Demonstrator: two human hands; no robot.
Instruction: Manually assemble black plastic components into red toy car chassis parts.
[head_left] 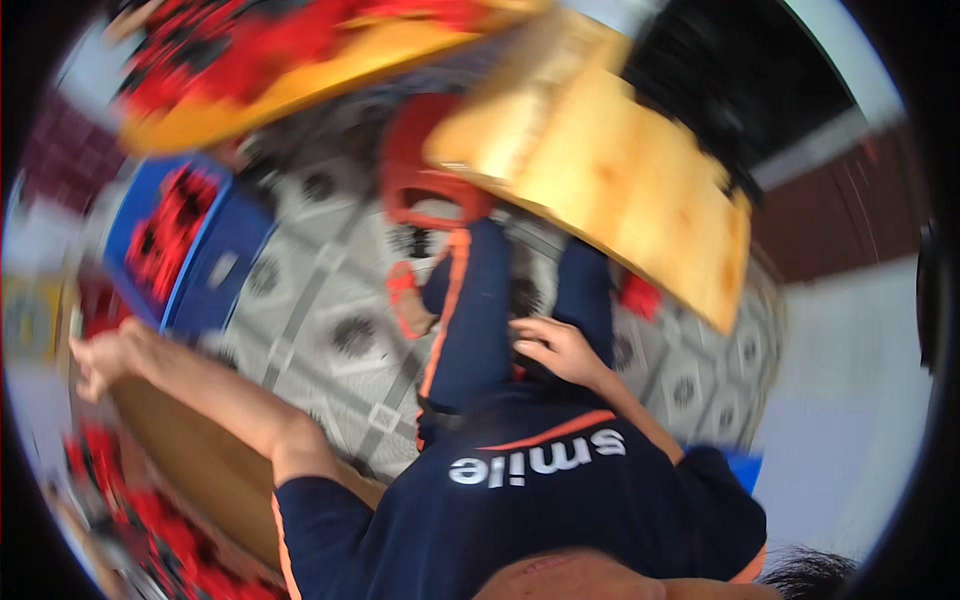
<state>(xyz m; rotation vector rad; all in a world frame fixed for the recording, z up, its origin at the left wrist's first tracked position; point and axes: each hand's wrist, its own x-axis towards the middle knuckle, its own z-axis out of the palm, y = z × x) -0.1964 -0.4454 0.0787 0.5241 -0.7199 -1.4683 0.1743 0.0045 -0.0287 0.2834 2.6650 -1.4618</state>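
My left hand [107,356] is stretched out far to the left, beside the near corner of a blue bin [215,270]. It is blurred, but its fingers look apart, and I see nothing in it. Red and black pieces [175,235] fill the bin. My right hand [560,347] lies over my lap between my dark trouser legs, with its fingers loosely extended and nothing visible in them. Part of its underside is hidden.
A yellow wooden table [620,180] stands in front of my knees, next to a red plastic stool [425,170]. More red and black pieces cover an orange-edged table [290,100] at the far left. Another red and black pile [150,520] lies at the near left.
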